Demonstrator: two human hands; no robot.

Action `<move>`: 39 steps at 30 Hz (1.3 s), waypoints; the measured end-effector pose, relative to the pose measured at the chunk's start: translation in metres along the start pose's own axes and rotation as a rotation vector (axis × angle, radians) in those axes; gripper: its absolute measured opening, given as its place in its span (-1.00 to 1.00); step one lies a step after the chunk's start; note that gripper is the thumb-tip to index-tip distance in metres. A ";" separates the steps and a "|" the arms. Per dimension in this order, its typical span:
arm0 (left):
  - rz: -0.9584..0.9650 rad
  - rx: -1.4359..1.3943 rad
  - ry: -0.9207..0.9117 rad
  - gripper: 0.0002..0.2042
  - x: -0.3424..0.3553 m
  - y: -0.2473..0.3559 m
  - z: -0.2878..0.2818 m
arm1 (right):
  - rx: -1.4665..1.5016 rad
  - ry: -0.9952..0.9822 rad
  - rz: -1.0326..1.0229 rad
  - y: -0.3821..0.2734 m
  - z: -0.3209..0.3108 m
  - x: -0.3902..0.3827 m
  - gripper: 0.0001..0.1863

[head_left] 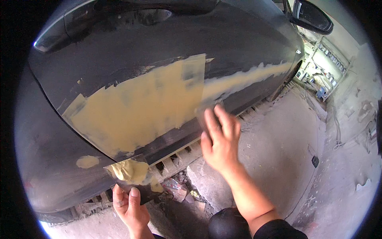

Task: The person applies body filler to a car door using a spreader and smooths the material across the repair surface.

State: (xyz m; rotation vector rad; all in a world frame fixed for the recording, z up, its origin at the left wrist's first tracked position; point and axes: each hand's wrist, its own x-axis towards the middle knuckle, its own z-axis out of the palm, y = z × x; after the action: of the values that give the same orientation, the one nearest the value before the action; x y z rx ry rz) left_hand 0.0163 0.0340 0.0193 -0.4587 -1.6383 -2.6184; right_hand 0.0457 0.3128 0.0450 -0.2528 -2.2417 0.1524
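A dark car door [155, 34] carries a broad patch of yellow filler [135, 103], with a narrower pale band [250, 79] running rightward from it. My left hand [131, 209] grips a dark flat board [147, 191] at the lower left, bearing a mound of yellow paste [126, 169]. My right hand [221, 145] holds a thin spreader [202, 113], blurred and mostly hidden by the fingers, near the patch's lower right edge; whether it touches the door is unclear. A small yellow spot [87, 161] sits on the panel left of the door gap.
A side mirror [310, 18] juts out at top right. Behind it stand shelves [326, 67] with cans and clutter. Below the car are a slatted strip [175, 159], a concrete slab [278, 151] and rubble [179, 189]. A cable [338, 139] lies on the right.
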 end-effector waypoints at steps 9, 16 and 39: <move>0.010 -0.025 -0.020 -0.62 0.002 0.003 0.009 | -0.029 0.027 -0.093 -0.037 -0.035 0.087 -0.28; -0.020 -0.030 -0.001 -0.63 0.004 0.004 0.007 | -0.043 -0.114 -0.046 -0.038 -0.023 0.047 -0.27; -0.047 -0.113 -0.026 -0.64 0.005 0.008 0.004 | -0.066 -0.028 -0.040 -0.065 -0.062 0.104 -0.37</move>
State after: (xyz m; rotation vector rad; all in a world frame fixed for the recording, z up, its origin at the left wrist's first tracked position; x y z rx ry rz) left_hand 0.0139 0.0345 0.0286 -0.4648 -1.5324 -2.7619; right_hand 0.0213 0.2755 0.1744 -0.2430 -2.2809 0.0608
